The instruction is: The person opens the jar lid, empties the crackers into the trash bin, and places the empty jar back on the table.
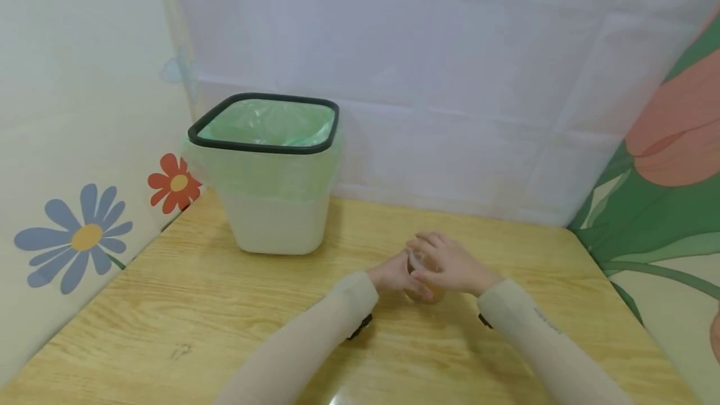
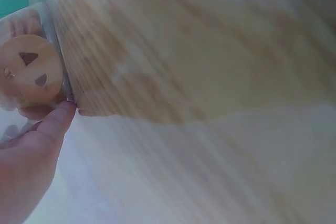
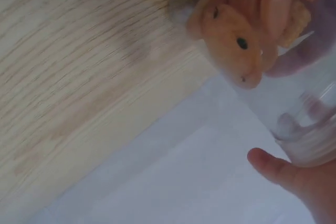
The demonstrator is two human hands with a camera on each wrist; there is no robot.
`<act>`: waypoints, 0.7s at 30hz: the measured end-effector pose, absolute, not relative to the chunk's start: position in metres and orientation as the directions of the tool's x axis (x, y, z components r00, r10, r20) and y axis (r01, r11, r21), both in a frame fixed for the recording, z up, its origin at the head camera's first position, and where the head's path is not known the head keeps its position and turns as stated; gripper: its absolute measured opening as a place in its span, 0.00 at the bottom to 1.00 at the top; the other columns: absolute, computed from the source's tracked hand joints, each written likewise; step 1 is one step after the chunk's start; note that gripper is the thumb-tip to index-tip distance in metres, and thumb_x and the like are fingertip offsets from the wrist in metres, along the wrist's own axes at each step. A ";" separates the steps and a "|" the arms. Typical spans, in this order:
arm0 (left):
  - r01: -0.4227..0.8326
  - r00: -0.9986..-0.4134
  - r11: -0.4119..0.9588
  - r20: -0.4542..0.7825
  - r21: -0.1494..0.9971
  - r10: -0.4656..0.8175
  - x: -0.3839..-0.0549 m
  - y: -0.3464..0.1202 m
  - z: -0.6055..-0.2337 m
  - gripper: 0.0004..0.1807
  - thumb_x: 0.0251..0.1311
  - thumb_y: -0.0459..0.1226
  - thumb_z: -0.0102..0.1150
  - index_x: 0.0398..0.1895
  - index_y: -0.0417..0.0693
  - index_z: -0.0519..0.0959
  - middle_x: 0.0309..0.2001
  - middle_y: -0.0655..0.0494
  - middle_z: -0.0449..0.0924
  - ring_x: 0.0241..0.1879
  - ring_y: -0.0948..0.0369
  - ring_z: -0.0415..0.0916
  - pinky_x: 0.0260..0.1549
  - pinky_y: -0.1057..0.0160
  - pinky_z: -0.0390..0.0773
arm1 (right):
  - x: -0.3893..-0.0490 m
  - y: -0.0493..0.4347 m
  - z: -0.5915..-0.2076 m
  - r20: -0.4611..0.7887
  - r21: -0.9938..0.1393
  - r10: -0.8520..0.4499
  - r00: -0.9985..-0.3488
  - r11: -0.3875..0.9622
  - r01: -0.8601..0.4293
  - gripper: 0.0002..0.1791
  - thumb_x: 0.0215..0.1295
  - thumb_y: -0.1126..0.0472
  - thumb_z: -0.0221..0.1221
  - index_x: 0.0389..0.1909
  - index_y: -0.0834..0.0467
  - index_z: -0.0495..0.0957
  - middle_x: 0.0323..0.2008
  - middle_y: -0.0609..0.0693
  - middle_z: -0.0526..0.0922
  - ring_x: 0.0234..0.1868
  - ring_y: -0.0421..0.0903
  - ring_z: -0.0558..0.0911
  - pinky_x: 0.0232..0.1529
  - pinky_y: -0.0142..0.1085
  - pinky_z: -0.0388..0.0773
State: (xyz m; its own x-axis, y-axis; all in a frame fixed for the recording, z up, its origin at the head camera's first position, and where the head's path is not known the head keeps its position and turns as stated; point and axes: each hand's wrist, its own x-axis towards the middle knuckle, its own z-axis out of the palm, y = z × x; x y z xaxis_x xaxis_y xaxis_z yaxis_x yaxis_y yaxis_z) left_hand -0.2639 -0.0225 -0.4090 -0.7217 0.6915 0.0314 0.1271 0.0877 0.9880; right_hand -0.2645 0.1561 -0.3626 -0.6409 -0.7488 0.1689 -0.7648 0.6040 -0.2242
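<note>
A clear jar (image 3: 257,106) with biscuits inside stands between both hands over the table. One round biscuit (image 2: 31,69) has a face of cut-out holes; orange-brown pieces (image 3: 231,38) with dark spots show through the jar wall in the right wrist view. My left hand (image 1: 394,275) grips the jar's side, its thumb (image 2: 65,109) pressed at the jar's edge. Over the jar's top curves my right hand (image 1: 450,262), fingers bent round it. In the right wrist view the right thumb (image 3: 273,169) points out beside the clear top ring (image 3: 312,142). The hands hide much of the jar.
A white bin (image 1: 275,224) with a dark rim and a green liner bag (image 1: 270,174) stands back left on the wood-grain table (image 1: 185,292). Behind hangs a white sheet (image 1: 439,92). Flower-patterned panels (image 1: 73,111) flank both sides.
</note>
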 end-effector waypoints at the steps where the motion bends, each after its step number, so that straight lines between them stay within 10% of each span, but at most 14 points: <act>1: 0.143 -0.721 0.088 0.043 0.986 0.692 -0.264 -0.022 -0.408 0.33 0.57 0.21 0.61 0.68 0.40 0.67 0.57 0.46 0.78 0.47 0.58 0.79 0.50 0.62 0.77 | -0.265 0.156 -0.363 0.168 -0.224 -0.746 -0.644 0.607 -0.762 0.31 0.69 0.45 0.56 0.67 0.56 0.67 0.68 0.62 0.63 0.67 0.64 0.62 0.59 0.67 0.61; 17: 0.100 -0.768 0.133 -0.008 0.986 0.640 -0.261 -0.019 -0.414 0.30 0.56 0.22 0.63 0.64 0.39 0.70 0.46 0.48 0.83 0.43 0.60 0.80 0.51 0.64 0.75 | -0.265 0.156 -0.361 0.180 -0.284 -0.781 -0.598 0.541 -0.792 0.26 0.65 0.53 0.60 0.62 0.57 0.73 0.67 0.62 0.67 0.67 0.65 0.63 0.60 0.69 0.58; 21: 0.113 -0.760 0.097 0.023 0.989 0.649 -0.262 -0.022 -0.415 0.48 0.55 0.21 0.64 0.76 0.46 0.50 0.60 0.49 0.75 0.48 0.56 0.79 0.55 0.60 0.74 | -0.263 0.154 -0.357 0.139 -0.290 -0.771 -0.622 0.569 -0.770 0.31 0.68 0.51 0.57 0.68 0.59 0.67 0.71 0.61 0.61 0.70 0.66 0.57 0.61 0.71 0.51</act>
